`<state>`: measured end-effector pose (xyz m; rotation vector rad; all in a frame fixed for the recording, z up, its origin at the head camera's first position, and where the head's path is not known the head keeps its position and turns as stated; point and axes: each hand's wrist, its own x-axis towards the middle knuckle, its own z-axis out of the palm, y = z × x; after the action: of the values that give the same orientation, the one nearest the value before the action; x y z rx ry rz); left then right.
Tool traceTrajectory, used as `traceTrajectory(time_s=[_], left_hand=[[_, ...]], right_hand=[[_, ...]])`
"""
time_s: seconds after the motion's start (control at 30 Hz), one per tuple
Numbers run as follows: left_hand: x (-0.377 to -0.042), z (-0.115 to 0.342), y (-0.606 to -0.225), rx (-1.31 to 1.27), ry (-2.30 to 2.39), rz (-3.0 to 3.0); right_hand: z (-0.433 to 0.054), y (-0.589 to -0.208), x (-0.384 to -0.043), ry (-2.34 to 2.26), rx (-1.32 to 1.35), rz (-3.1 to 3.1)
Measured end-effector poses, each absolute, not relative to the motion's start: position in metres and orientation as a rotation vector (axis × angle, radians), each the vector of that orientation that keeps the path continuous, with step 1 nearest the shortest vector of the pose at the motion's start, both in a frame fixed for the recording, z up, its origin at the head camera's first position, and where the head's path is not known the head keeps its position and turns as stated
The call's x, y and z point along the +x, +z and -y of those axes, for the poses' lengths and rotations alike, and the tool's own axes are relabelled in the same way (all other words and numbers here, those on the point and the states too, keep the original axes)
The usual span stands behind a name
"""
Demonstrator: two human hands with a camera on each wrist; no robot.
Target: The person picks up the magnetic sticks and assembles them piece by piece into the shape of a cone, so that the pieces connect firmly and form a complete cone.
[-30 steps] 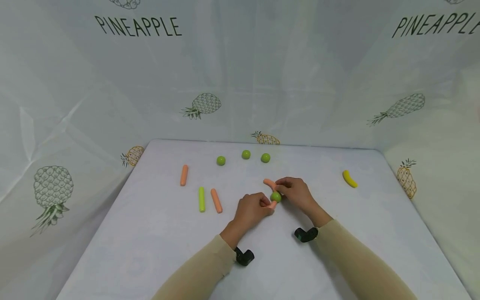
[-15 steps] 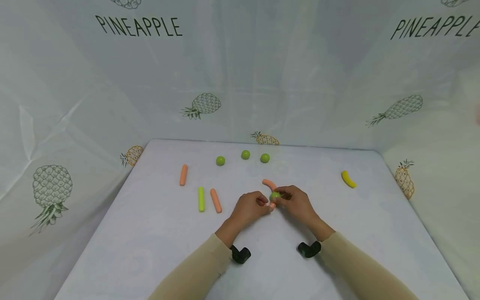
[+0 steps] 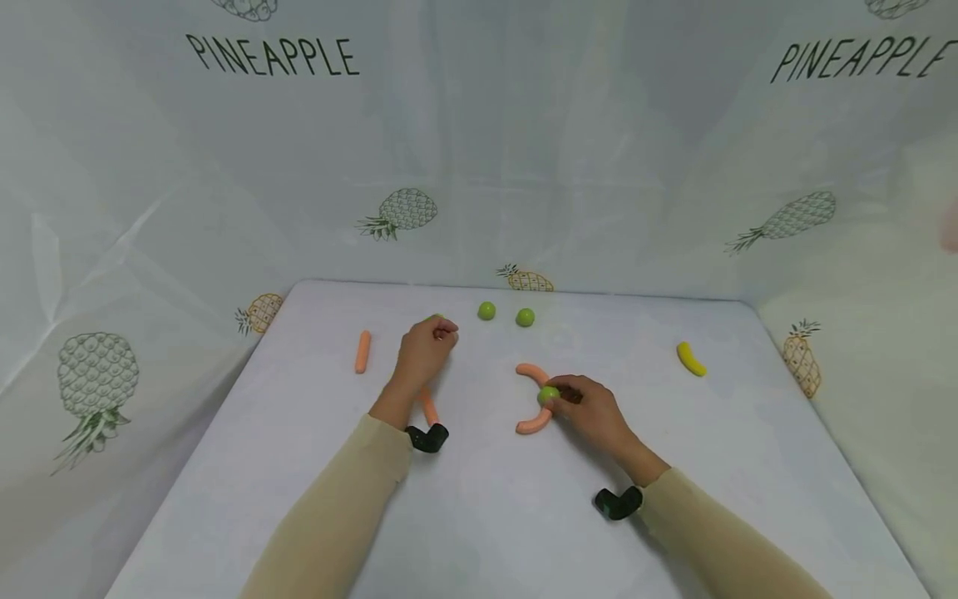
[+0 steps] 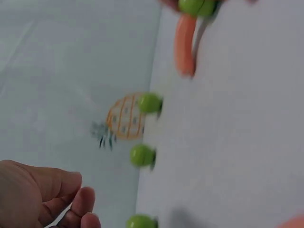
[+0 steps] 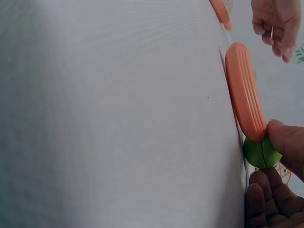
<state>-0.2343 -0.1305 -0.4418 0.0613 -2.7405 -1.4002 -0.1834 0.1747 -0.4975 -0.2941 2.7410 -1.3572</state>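
Observation:
My right hand [image 3: 595, 412] pinches a grooved green ball [image 3: 549, 395] between thumb and fingers on the white table. One curved orange stick [image 3: 530, 371] extends from the ball toward the back left. A second curved orange stick [image 3: 533, 427] runs from it toward the front left; its end meets the ball in the right wrist view. Raised over the table's left half, my left hand [image 3: 421, 353] has loosely bent fingers and holds nothing. Just beyond its fingertips another green ball [image 3: 437, 317] is mostly hidden by the hand.
Two more green balls, one left [image 3: 486, 310] and one right [image 3: 525, 317], lie near the back edge. A straight orange stick [image 3: 362, 352] lies at left; another orange stick [image 3: 429, 407] is partly under my left wrist. A curved yellow stick [image 3: 691, 359] lies at right.
My left hand has let go of the front curved orange stick and moved left and toward the back. My right hand has shifted its fingers onto the green ball. The left arm now covers the yellow-green stick.

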Motion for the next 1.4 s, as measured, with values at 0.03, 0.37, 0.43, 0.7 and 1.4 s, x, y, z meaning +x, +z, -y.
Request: traceTrajectory(time_s=[0.03, 0.37, 0.43, 0.7, 1.4], left_hand=[[-0.240, 0.138, -0.440, 0.067, -1.403, 2.726], [-0.281, 0.174, -0.449, 0.036, -1.429, 2.760], [-0.285, 0.176, -0.454, 0.042, -1.423, 2.773], [-0.292, 0.177, -0.471, 0.078, -1.376, 2.818], [-0.293, 0.173, -0.473, 0.034, -1.324, 2.903]], right_hand=[[-0.175, -0.498, -0.183, -1.361, -0.294, -2.739], [-0.177, -0.499, -0.182, -1.431, -0.298, -2.698], [-0.176, -0.499, -0.182, -1.437, -0.299, -2.697], [-0.175, -0.501, -0.183, -1.418, -0.281, -2.711], [-0.174, -0.499, -0.181, -1.384, -0.284, -2.769]])
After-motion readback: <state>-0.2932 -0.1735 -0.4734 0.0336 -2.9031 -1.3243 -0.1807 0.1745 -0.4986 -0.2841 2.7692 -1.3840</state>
